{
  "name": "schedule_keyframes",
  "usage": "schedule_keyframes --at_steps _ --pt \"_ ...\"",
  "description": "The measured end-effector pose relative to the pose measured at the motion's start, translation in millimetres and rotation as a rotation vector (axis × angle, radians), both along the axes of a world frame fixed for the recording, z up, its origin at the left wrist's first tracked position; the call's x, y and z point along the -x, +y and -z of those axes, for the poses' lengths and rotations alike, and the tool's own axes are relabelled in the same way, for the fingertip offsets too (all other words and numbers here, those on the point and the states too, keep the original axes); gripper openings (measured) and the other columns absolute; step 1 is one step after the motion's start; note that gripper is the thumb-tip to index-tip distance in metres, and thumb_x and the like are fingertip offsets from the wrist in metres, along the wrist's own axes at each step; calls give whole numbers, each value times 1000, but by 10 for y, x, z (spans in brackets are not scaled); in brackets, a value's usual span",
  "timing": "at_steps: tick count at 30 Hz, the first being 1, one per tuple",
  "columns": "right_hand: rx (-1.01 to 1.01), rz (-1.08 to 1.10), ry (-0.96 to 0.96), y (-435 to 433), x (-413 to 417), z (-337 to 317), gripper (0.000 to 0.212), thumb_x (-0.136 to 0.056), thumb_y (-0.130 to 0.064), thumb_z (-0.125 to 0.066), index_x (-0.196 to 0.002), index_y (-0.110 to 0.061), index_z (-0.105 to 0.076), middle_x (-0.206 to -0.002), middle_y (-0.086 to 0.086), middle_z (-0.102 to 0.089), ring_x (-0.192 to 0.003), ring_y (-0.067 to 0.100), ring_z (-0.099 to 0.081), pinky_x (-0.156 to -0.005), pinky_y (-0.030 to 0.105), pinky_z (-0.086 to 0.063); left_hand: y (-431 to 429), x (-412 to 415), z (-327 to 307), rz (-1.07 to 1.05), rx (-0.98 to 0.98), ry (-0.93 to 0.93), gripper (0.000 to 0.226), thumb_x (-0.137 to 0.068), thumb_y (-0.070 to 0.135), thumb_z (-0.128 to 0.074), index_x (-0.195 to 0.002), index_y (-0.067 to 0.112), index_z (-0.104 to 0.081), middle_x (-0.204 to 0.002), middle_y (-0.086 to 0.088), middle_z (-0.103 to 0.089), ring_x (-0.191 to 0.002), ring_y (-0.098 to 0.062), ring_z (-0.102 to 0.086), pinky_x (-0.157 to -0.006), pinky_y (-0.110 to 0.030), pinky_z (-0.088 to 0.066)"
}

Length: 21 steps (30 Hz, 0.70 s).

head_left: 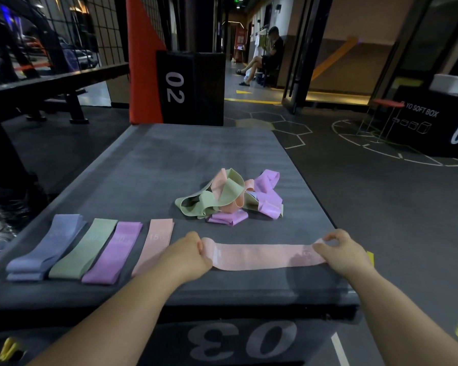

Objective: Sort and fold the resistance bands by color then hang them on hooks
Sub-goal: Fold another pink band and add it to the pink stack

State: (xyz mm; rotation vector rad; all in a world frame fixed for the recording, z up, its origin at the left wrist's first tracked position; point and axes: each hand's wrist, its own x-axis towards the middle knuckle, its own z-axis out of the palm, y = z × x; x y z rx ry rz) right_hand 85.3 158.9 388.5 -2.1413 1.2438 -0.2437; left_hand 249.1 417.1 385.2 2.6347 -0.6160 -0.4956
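Dark box (169, 159) marked 03 is topped w/ a loose pile of bands (230, 196) mid-right. Four folded stacks (90, 247) are lined up at L front. Pink band (262, 256) is held flat along front edge, pinched by left hand (193, 253) & right hand (341, 250).

One wide-angle camera, worn on the head, looks forward and steeply down. It sits close: both forearms rise from the bottom edge, and the left hand (193, 253) and right hand (341, 253), gripping the ends of a pink band (262, 256), fall in the lower middle. Beyond the fingers (333, 237) the top of a dark padded box (196, 159) runs away toward the gym floor (381, 194) and a corridor (238, 48), bowed at the borders. Nearer than the fingers, the box's front face shows its "03" mark (242, 339) upside down.
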Motion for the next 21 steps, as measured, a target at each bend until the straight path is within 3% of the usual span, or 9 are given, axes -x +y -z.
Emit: schedule_keyframes --at_steps 2,5,7,10,12,17,21 --pt "69 1 44 24 8 -4 34 -91 -38 -57 -118 -22 -46 -91 2 -60 -66 14 -49 -52 26 -33 -9 -20 -22 -63 68 67 22 -90 42 -46 -91 21 -42 -91 1 -56 -84 -19 -54 -67 -31 -37" --pt "98 38 67 18 4 33 43 -91 -36 -59 -128 -19 -49 -110 6 -65 -76 21 -49 -63 31 -34 -30 -42 -31 -133 172 149 24 -93 40 -42 -106 19 -43 -91 1 -55 -81 -15 -50 -66 -31 -35" --pt "108 50 86 14 -3 38 38 -91 -31 -59 -127 -18 -55 -115 7 -65 -77 23 -47 -65 31 -35 -29 -64 0 -147 189 133 31 -96 38 -42 -119 18 -41 -99 -1 -57 -86 -18 -51 -72 -31 -37" --pt "108 47 96 -2 -11 23 28 -94 -28 -53 -115 -14 -64 -108 10 -67 -79 24 -46 -68 30 -34 -20 -108 91 -121 133 83 35 -95 29 -46 -129 18 -44 -119 -4 -60 -102 -22 -56 -83 -30 -42" --pt "67 61 46 -47 -15 40 29 -95 -29 -52 -111 -9 -66 -104 13 -67 -80 25 -47 -70 30 -36 -22 -124 131 -101 117 48 28 -94 24 -49 -122 21 -52 -118 0 -63 -105 -20 -58 -85 -28 -44" --pt "-68 182 -146 -206 10 110 30 -90 -27 -60 -116 -12 -65 -114 11 -65 -97 31 -56 -82 34 -44 -2 -138 91 -129 134 -21 13 -94 25 -49 -103 23 -58 -108 2 -64 -101 -21 -59 -84 -28 -46" --pt "-162 241 -238 -267 10 161 17 -85 -22 -65 -100 -15 -70 -92 10 -67 -84 33 -59 -79 39 -50 -6 -124 46 -142 142 -28 9 -93 19 -44 -91 24 -51 -95 0 -61 -91 -22 -56 -71 -28 -40"
